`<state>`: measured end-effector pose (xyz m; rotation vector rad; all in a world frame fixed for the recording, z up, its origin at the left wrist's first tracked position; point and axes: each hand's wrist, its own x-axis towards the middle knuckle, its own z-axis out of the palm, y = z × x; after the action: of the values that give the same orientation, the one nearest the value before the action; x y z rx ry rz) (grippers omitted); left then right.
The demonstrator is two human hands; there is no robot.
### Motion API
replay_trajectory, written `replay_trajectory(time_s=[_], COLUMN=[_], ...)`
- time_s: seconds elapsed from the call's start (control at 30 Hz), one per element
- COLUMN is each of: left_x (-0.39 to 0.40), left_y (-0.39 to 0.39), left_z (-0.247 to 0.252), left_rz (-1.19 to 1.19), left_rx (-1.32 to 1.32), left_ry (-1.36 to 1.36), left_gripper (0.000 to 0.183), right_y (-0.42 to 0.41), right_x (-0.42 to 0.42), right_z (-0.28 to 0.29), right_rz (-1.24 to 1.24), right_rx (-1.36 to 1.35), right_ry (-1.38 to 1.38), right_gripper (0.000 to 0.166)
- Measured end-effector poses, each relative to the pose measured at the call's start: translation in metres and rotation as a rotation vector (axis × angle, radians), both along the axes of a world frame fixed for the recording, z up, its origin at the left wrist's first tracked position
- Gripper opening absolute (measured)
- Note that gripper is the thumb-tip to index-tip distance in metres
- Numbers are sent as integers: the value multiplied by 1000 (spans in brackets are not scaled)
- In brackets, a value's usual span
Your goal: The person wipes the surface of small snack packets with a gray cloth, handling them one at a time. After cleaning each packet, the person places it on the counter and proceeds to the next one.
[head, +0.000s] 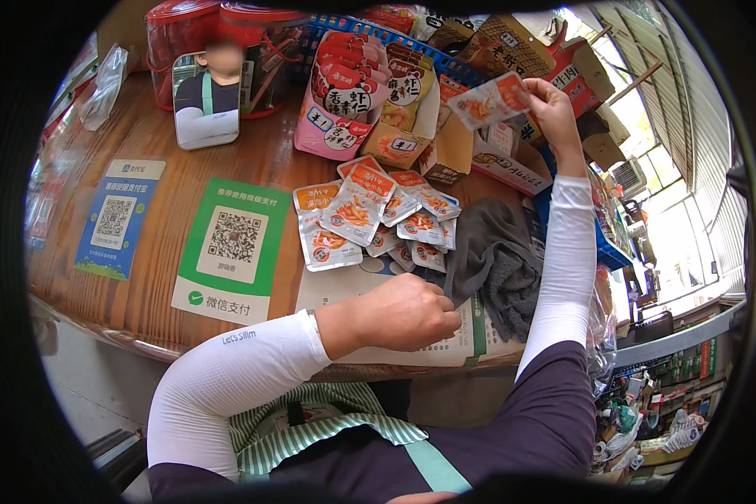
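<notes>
My right hand [548, 110] pinches a snack sachet [490, 101] by its right end, above the display boxes at the back. Below it stands a small open brown carton [447, 154]. My left hand [397, 312] is curled into a loose fist low over the table's front part; its fingertips and anything inside them are hidden. In front of that hand lies a loose pile of similar sachets [359, 208], silver with orange and red print. A crumpled dark grey cloth [494, 264] lies beside the pile, its left edge close to my left hand.
A pink box [340, 113] and a yellow box [409, 120] of snack packs stand behind the pile. A mirror [206, 101] leans against red-lidded tubs [183, 38]. Green [230, 246] and blue [120, 217] payment cards lie on the wooden table [157, 302]. A blue basket [608, 239] is at right.
</notes>
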<state>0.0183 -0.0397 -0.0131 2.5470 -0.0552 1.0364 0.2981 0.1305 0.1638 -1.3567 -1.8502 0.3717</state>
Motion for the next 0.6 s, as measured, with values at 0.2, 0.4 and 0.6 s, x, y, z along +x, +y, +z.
replay_trajectory(time_s=[0.2, 0.4, 0.6], left_x=[-2, -2, -1], left_y=[3, 4, 4], left_z=[-3, -3, -3], left_rz=[29, 19, 31], left_rx=[-4, 3, 43], left_ry=[2, -12, -21], left_gripper=[15, 13, 14], right_y=[72, 104, 95], right_x=[8, 3, -20], right_z=[-47, -96, -107], right_rz=[-358, -161, -397], right_rx=[258, 87, 470], right_ry=[-414, -449, -777], right_gripper=[22, 18, 28])
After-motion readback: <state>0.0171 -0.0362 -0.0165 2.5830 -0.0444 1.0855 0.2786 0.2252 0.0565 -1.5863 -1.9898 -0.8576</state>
